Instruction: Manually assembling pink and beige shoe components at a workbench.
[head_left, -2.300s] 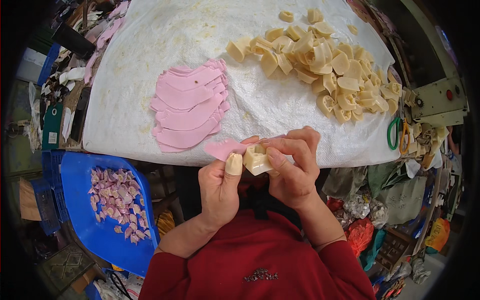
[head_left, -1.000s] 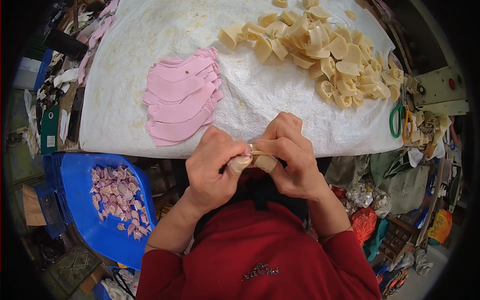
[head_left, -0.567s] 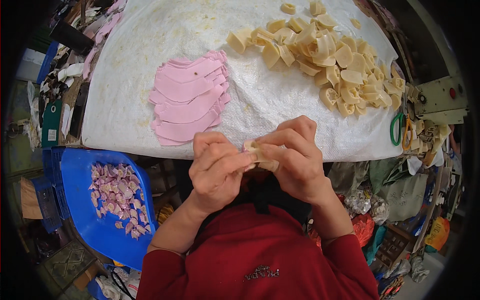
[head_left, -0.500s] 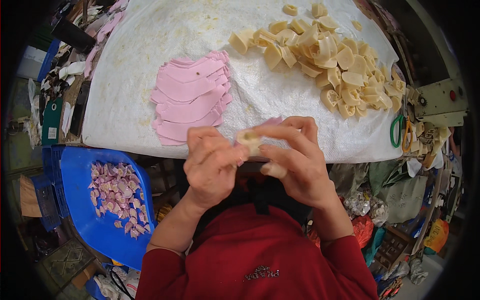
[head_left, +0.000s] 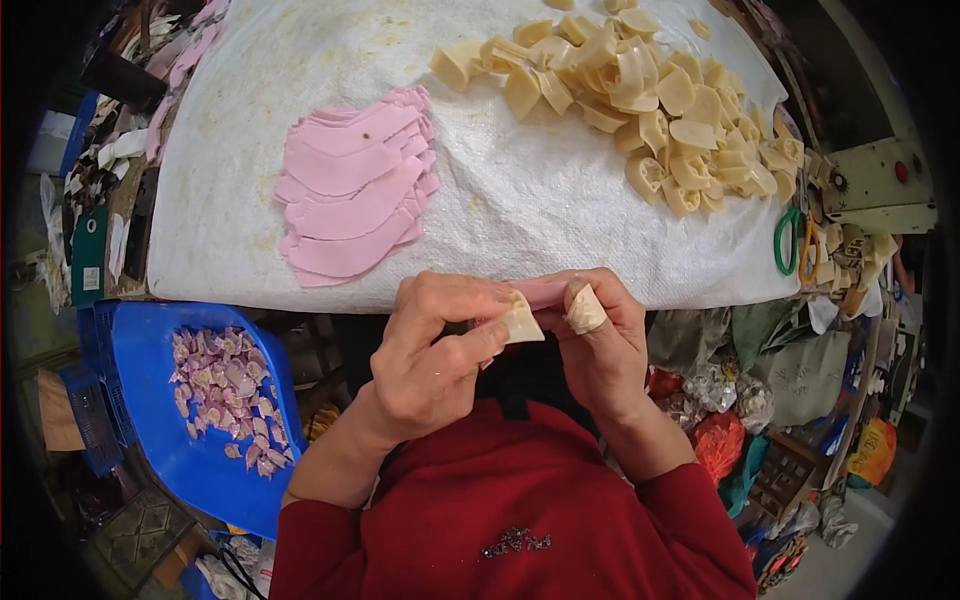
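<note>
Over the table's near edge, my left hand pinches a small cream heel-shaped piece between thumb and fingers. A pink strip runs from behind that piece across to my right hand, whose thumb and fingers are closed on its other end. Pale tape is wrapped around my right thumb. How far the strip is joined to the piece is hidden by my fingers. Beyond my left hand lies a stack of overlapping curved pink strips. A heap of loose cream heel-shaped pieces spreads over the far right.
White woven sheeting covers the table. A blue bin at lower left holds many pink-and-cream pieces. Green-handled scissors and an orange-handled tool hang by the right edge. Bags and scraps crowd the floor at right.
My left hand now grips the cream piece, which has turned over. My right hand has let go of it and pulls the pink strip out to the right. The view has shifted slightly.
</note>
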